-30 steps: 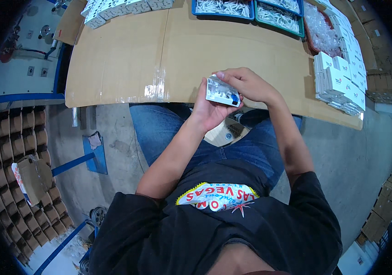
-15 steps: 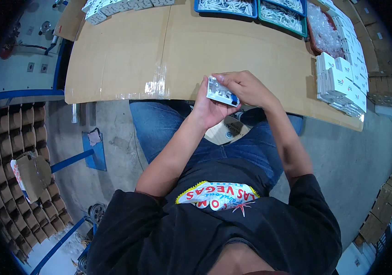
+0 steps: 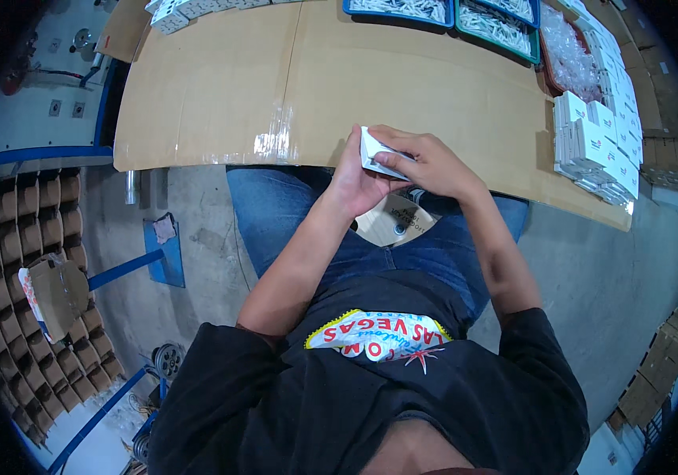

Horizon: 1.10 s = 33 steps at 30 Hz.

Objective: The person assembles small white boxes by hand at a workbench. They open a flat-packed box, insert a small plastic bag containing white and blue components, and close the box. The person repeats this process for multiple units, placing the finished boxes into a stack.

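Both my hands hold one small white box just above the near edge of the cardboard-covered table. My left hand grips it from the left and below. My right hand covers its right side and top, fingers curled over it. The box is tilted on edge, so only its white side and a bit of blue print show. Most of the box is hidden by my fingers.
Stacks of small white boxes stand at the table's right. Blue trays of white parts and a bag of clear pieces lie at the far edge. A cardboard divider grid sits on the floor at left.
The box has turned in my hands from showing its flat printed face to standing on edge. Both hands stay together at the table's near edge.
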Each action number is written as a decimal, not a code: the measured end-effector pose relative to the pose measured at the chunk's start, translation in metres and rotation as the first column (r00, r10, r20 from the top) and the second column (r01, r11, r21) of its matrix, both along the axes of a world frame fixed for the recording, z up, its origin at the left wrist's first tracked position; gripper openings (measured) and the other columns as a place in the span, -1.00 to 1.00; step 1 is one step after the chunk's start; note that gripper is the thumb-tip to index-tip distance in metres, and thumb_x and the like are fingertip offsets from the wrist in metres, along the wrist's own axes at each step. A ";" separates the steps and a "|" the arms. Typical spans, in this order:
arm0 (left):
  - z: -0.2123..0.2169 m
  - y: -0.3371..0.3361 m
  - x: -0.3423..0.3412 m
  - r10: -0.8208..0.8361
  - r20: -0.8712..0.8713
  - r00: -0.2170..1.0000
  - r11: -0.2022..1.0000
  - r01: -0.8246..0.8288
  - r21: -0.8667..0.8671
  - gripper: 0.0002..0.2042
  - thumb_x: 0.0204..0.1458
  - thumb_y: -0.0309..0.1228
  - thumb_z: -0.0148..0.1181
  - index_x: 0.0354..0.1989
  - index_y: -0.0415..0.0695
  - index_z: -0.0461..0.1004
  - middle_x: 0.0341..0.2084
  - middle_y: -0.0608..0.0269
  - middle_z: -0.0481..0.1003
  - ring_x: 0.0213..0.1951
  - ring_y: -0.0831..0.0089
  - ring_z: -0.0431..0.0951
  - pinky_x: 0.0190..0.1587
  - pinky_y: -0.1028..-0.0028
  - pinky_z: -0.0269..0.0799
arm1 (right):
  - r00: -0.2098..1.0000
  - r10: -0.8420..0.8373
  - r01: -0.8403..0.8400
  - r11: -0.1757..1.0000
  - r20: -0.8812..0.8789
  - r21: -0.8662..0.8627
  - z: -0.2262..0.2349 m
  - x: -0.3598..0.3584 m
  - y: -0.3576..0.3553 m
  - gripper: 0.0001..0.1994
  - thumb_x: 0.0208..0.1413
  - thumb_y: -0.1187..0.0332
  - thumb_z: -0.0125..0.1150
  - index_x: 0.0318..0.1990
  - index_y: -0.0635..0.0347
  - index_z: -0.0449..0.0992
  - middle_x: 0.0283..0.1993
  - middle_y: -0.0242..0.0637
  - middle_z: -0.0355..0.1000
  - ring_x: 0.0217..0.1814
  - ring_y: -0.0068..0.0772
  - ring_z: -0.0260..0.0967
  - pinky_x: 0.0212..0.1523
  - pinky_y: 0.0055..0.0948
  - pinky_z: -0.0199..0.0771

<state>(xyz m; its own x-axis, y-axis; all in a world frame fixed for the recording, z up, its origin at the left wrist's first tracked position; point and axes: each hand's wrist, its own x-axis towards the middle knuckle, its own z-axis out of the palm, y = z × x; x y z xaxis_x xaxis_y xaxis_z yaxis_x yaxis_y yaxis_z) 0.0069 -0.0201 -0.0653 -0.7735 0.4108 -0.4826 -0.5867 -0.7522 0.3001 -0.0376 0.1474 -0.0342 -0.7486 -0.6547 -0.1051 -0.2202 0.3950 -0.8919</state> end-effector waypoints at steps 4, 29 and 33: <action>0.002 0.000 0.003 -0.015 -0.014 1.000 0.998 0.014 -0.064 -0.36 0.40 0.21 -0.42 0.25 -0.06 0.32 0.14 0.02 0.44 0.16 0.10 0.52 0.15 -0.02 0.51 | 1.000 0.006 -0.007 1.000 -0.024 -0.022 -0.005 0.006 0.002 -0.50 0.30 0.25 0.25 0.35 0.19 0.42 0.41 -0.02 0.36 0.45 -0.10 0.33 0.40 -0.30 0.27; 0.020 0.000 -0.005 -0.002 -0.346 0.938 0.852 -0.179 -0.492 -0.62 0.38 -0.21 0.07 0.21 -0.22 0.38 -0.05 0.16 0.57 -0.04 0.42 0.62 0.01 0.38 0.56 | 0.905 -0.384 0.424 0.784 0.183 -0.453 -0.012 0.024 -0.004 -0.06 0.00 0.33 0.56 0.49 0.30 0.11 0.42 0.00 0.27 0.48 -0.23 0.21 0.44 -0.26 0.24; 0.014 -0.001 0.000 -0.048 -0.451 0.891 0.829 -0.216 -0.515 -0.63 0.39 -0.26 0.07 0.22 -0.24 0.37 -0.03 0.19 0.56 -0.02 0.48 0.59 0.06 0.39 0.52 | 0.835 -0.341 0.536 0.678 0.432 -0.502 -0.020 0.017 0.007 -0.43 0.20 0.47 0.38 0.33 0.35 0.32 0.15 -0.15 0.48 0.18 -0.42 0.45 0.22 -0.41 0.46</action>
<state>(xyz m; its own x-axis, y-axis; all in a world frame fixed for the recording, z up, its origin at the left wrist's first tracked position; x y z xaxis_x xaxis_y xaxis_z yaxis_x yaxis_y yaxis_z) 0.0071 -0.0211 -0.0509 -0.9706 0.1089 -0.2148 -0.2408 -0.4286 0.8708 -0.0204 0.1541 -0.0537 -0.9635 -0.2577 -0.0733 0.1367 -0.2376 -0.9617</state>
